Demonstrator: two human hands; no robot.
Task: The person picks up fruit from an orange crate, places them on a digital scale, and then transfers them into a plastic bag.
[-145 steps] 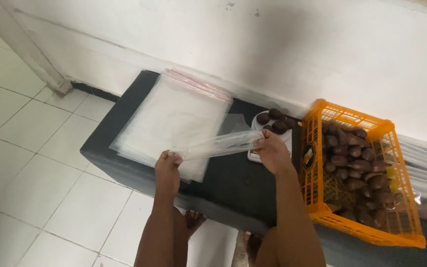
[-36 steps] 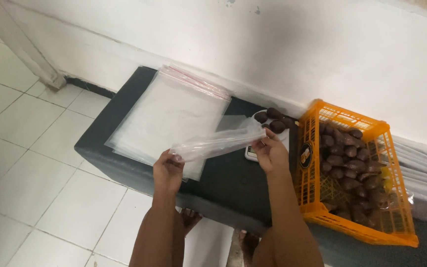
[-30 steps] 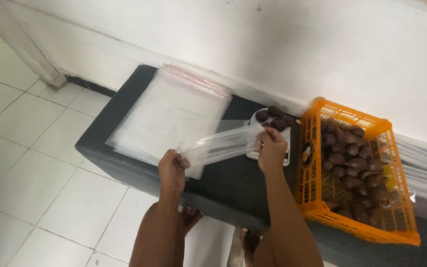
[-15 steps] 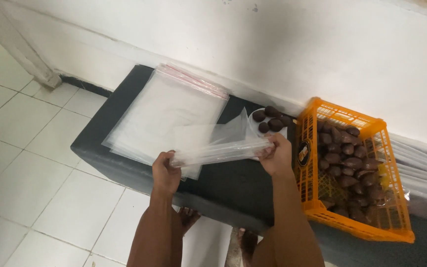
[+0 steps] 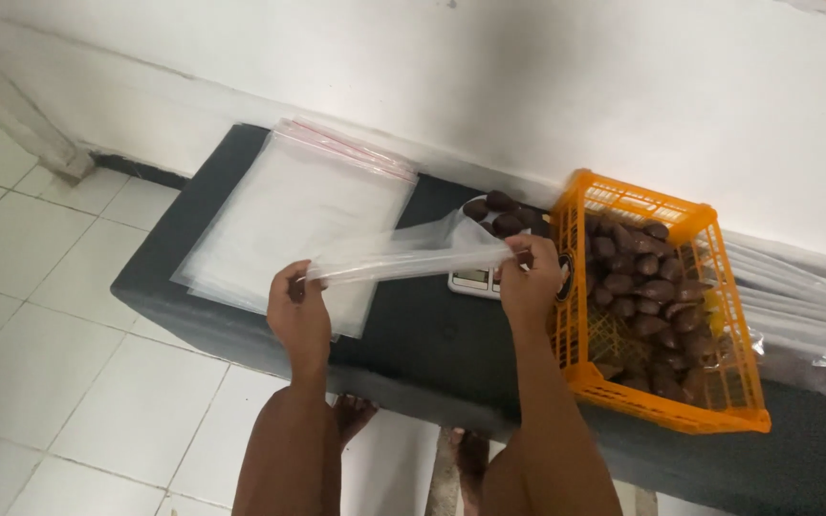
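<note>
A dark bench (image 5: pixel 413 334) stands against a white wall on a tiled floor. A stack of clear plastic bags (image 5: pixel 289 225) lies flat on its left part. At its right stands an orange basket (image 5: pixel 666 401) full of dark brown fruits (image 5: pixel 642 282). Over the middle, a single clear bag (image 5: pixel 408 256) is stretched between the hands: the left hand (image 5: pixel 300 311) pinches one end, the right hand (image 5: pixel 531 282) the other. Just behind the bag a small scale (image 5: pixel 475 279) carries a few fruits.
</note>
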